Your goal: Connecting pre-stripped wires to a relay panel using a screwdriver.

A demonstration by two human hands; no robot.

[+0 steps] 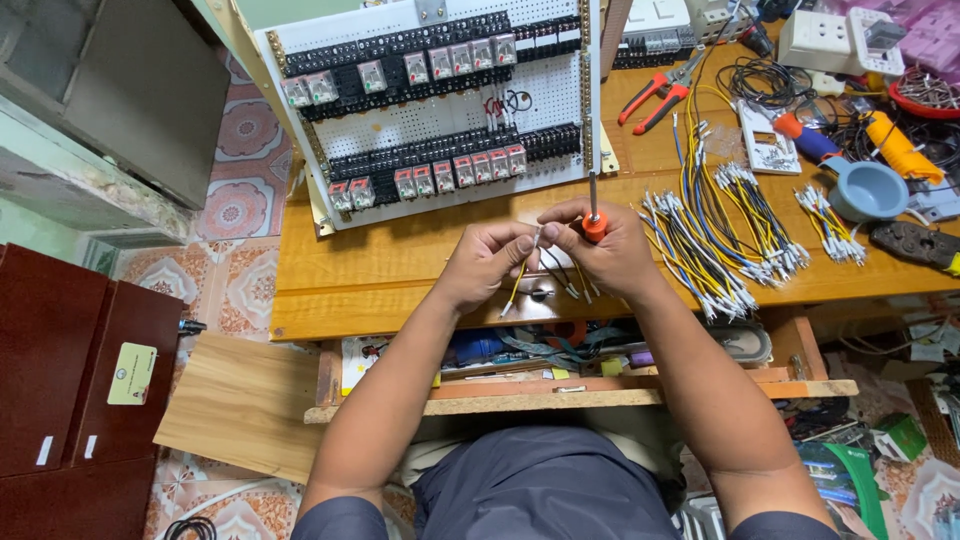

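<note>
A white perforated panel (440, 105) with relay rows is propped on the wooden bench (400, 270). Before it, short ferruled wires (545, 270) are pinched by the closed left hand (487, 262); an orange-handled screwdriver (594, 215) is gripped upright in the right hand (610, 250). Wire sorting appears underway. Left of the panel, a pale green label (131, 373) is stuck to a dark red cabinet (70, 380).

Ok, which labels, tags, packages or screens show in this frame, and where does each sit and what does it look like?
Green tag: square, pale green, round emblem, on the dark red cabinet at left.
White stickers: two small slanted strips, lower on that cabinet.
Green package: small box, floor at lower right.
No screens in view.
</note>
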